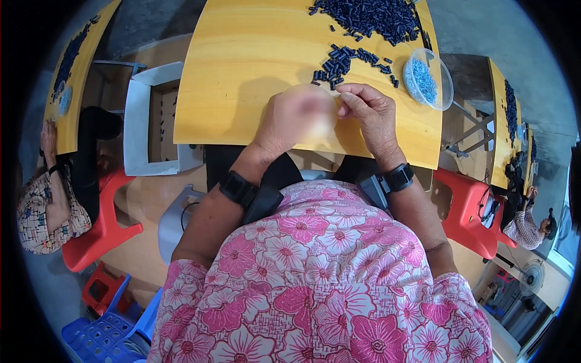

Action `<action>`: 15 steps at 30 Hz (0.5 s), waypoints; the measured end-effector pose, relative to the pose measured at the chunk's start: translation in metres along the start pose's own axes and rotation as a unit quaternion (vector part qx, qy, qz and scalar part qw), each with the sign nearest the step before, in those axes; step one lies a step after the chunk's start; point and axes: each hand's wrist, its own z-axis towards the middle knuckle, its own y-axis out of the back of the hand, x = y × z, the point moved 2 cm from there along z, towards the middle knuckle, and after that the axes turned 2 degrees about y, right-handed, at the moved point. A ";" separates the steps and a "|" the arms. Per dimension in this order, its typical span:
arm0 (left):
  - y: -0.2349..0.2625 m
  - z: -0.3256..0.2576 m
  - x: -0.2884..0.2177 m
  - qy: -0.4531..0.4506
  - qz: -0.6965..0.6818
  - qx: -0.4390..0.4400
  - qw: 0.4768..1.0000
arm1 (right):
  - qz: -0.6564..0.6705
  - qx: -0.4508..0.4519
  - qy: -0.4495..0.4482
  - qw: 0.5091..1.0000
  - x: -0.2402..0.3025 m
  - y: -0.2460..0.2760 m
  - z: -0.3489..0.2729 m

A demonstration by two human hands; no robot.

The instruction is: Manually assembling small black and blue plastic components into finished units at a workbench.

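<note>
Over the near edge of the yellow table [230, 66], my two hands are close together. A blurred patch hides the fingers of my left hand [279, 124], so its grip cannot be made out. Thumb and forefinger of my right hand [370, 115] are pinched together right beside it; whatever is between them is too small to name. Just beyond the fingertips lies a loose group of short black cylindrical pieces [334, 64]. To the right of them stands a clear round plastic tub [446, 85] holding many tiny light blue pieces [423, 81].
A large heap of the same black pieces [372, 18] covers the table's far right. An open white carton [138, 121] sits left of the table. Red stools [469, 212] flank me. Other people work at side tables, one at the left [54, 209], one at the far right [525, 228].
</note>
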 end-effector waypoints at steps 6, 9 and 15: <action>0.007 -0.006 0.005 -0.094 -0.141 -0.217 0.961 | -0.329 -0.018 0.278 0.902 0.009 -0.007 0.012; 0.006 -0.006 0.006 -0.088 -0.149 -0.223 0.959 | -0.403 0.016 0.331 0.853 0.010 -0.023 0.020; 0.007 -0.005 0.004 -0.089 -0.158 -0.217 0.959 | -0.492 0.072 0.395 0.772 0.005 -0.041 0.037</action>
